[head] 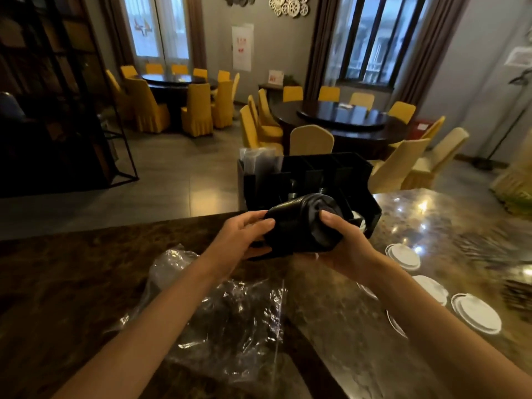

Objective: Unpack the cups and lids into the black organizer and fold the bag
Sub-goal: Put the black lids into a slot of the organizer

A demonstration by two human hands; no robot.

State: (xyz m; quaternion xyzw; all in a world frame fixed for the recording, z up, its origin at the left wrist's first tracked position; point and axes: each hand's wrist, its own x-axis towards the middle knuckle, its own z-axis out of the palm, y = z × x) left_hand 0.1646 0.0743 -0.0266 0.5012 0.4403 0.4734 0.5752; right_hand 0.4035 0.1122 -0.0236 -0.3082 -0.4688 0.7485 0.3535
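Both hands are being closed on one stack of black lids, seen in the single head view. Left hand is being wrapped around the stack's left end, thumb on top, fingers underneath. Right hand is being clamped on the right end, thumb pressed across the end face.

Stack's long axis is being held roughly horizontal, running hand to hand, right end tipped slightly toward the camera. Stack is being carried clear of the counter.

Black organizer is sitting directly behind and just beyond the grip; its front compartments are being partly hidden by the stack, so the target slot cannot be told. Judged: the stack needs to be turned upright and pushed forward; neither hand is clearly nearer to the organizer.

Clear plastic bag is lying crumpled on the counter below and nearer than the grip, toward the left forearm, not yet folded. White lids are lying loose on the counter right of the grip.
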